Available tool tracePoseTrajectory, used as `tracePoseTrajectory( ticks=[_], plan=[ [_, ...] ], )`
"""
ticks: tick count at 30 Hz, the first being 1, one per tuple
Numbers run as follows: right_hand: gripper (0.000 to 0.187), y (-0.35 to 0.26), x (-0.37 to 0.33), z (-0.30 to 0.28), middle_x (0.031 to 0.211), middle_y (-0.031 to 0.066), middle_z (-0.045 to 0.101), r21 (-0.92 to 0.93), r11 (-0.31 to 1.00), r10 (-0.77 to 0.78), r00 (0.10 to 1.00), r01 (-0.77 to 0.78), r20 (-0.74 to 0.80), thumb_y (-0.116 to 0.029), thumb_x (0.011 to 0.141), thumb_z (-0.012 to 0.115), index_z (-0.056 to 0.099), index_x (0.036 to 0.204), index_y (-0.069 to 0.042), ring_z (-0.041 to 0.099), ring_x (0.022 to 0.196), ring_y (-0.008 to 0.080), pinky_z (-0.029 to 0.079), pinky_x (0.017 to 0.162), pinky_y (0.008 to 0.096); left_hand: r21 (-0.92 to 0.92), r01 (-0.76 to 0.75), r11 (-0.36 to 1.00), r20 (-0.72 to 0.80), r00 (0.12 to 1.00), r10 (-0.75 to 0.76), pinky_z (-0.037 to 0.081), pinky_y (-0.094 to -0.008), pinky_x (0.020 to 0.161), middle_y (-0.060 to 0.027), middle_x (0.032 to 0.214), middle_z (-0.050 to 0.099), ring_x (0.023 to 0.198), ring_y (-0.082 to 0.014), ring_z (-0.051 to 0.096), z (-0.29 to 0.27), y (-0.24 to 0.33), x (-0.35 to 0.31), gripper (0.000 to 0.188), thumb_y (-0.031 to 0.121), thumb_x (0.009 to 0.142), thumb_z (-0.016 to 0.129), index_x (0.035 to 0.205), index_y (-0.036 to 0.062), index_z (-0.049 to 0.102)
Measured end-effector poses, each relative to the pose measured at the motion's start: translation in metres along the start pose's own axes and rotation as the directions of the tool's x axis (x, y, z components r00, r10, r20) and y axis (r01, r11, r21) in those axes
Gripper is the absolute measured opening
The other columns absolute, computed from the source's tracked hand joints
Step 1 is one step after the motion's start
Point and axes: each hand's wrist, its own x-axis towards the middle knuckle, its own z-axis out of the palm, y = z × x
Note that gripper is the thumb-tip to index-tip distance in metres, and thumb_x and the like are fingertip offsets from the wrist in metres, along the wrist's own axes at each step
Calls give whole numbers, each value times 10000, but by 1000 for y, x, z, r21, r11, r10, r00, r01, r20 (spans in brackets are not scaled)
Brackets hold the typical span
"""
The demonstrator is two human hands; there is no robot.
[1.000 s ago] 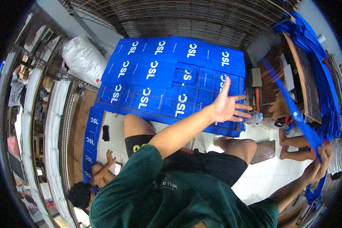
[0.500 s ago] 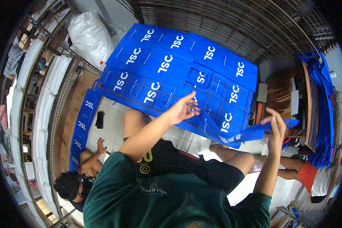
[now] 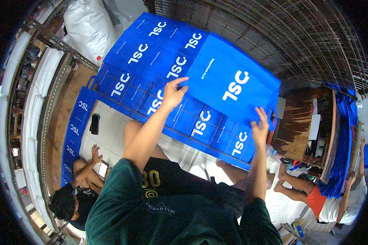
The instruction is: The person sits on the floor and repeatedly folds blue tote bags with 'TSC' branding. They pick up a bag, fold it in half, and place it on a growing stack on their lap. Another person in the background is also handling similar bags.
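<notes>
A large blue fabric piece (image 3: 221,61) with white print, like a flat bag panel, lies over the right part of a wire rack (image 3: 182,107). More blue printed fabric pieces (image 3: 151,41) cover the rack's left and far parts. At the big piece's left edge is my left hand (image 3: 173,94), its index finger stretched out and its thumb apart. My right hand (image 3: 260,128) is by its near right edge, fingers extended. Neither hand shows a grip on the cloth. Through the rack's wires near me, more printed blue fabric shows.
Stacked wire racks (image 3: 274,28) rise behind. On the left, a person (image 3: 65,200) sits by a strip of blue fabric (image 3: 74,130); a dark phone (image 3: 94,123) lies on the floor. Blue fabric hangs (image 3: 344,134) at right, near another person (image 3: 315,200). A white plastic sack (image 3: 88,30) stands far left.
The limp blue fabric trailing from my right hand now lies flat on the rack's right side. My left hand has moved left, my right hand left and slightly nearer me.
</notes>
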Motion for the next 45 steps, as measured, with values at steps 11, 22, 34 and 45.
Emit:
tracePoseTrajectory(
  ticks=[11,22,34,45],
  plan=[
    [480,89,1,128,1291,233,402,-171,972,163,986,-164,-20,50,612,538,607,1064,-95,392,1197,378,334,997,390,391,8,920,-83,996,26,499,-334,696,-135,957,645,769,-258,629,8,-105,26,313,141,684,711,985,79,649],
    [435,93,8,124,1272,247,394,-214,962,160,985,-171,-67,37,620,550,613,1034,-79,396,1177,387,336,986,399,390,1,921,-107,993,45,501,-348,691,-158,936,643,779,-259,634,14,-110,34,323,169,684,721,979,59,648],
    [430,95,13,126,1271,244,350,-212,936,256,956,-282,-142,23,614,602,611,1019,-121,349,1194,400,327,989,409,389,-15,921,-122,990,68,479,-366,656,-159,817,615,721,-280,601,14,-106,34,311,140,657,733,939,41,650],
    [431,101,8,130,1299,251,289,-257,911,282,942,-322,-180,-31,626,669,597,1037,-136,313,1209,413,316,998,415,454,33,891,-127,991,28,493,-361,697,-165,887,629,788,-282,618,15,-103,36,334,183,655,747,956,70,654]
  ],
)
